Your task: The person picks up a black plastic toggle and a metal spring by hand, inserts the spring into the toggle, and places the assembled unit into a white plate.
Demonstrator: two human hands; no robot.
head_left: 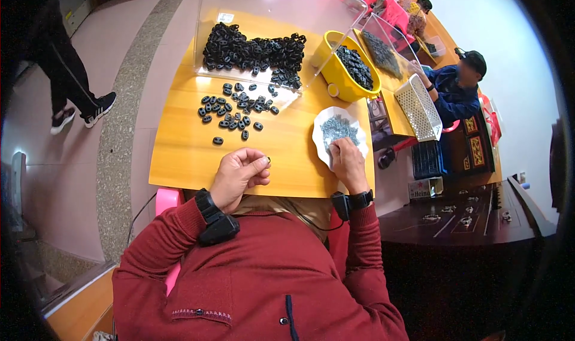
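My left hand is closed near the table's front edge, thumb and index finger pinching a small black piece, of which only a dark edge shows at the fingertips. My right hand reaches over the white scalloped dish. Its fingers are pinched together at a heap of tiny grey, shiny parts inside; whatever is between them is hidden. Ahead of my left hand, several black oval pieces with two holes lie scattered on the yellow wooden table.
A clear plastic bin on its side spills a pile of black pieces. Beside it stands a yellow tub of dark parts. To the right, a person in dark blue sits near a white perforated basket. Someone's legs show at left.
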